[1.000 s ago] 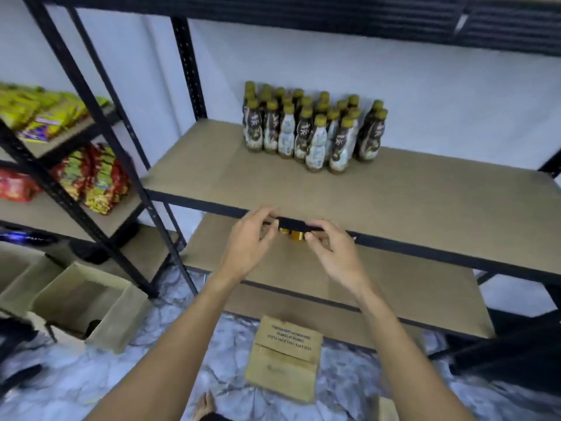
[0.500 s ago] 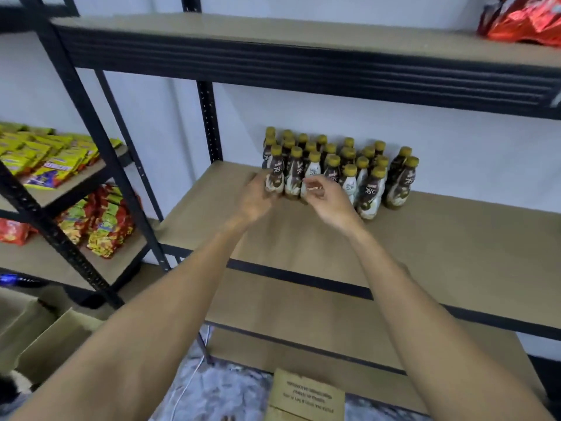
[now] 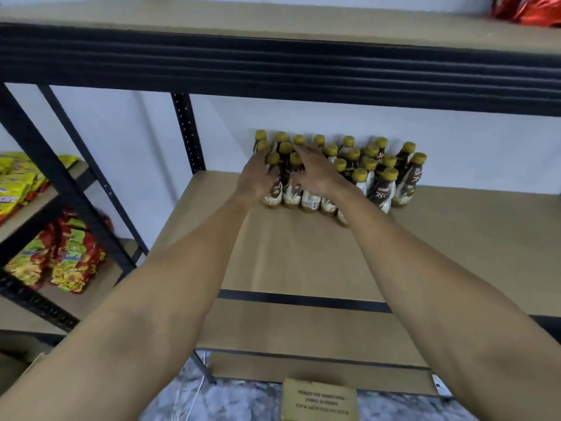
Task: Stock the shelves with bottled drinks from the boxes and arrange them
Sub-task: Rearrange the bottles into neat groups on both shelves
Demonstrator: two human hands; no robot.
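Note:
Several small brown-and-white bottles (image 3: pixel 385 189) with gold caps stand in a tight cluster at the back of the middle shelf board (image 3: pixel 303 253). My left hand (image 3: pixel 253 180) lies against the cluster's left side, its fingers stretched along the front-left bottle (image 3: pixel 273 192). My right hand (image 3: pixel 315 174) reaches over the front row with fingers spread and fairly straight, touching caps and bottle shoulders. Neither hand lifts a bottle. The bottles under my right hand are partly hidden.
The black beam of the upper shelf (image 3: pixel 273 62) hangs close above. A black upright post (image 3: pixel 188 132) stands left of the bottles. Snack packs (image 3: pixel 69 259) fill the left rack. A cardboard box (image 3: pixel 318 399) lies on the marble floor below. Red packs (image 3: pixel 528 7) sit top right.
Both hands rose from below the shelf edge carrying bottles, set them at the front left of the cluster, and now rest against the group. The view has moved up and closer.

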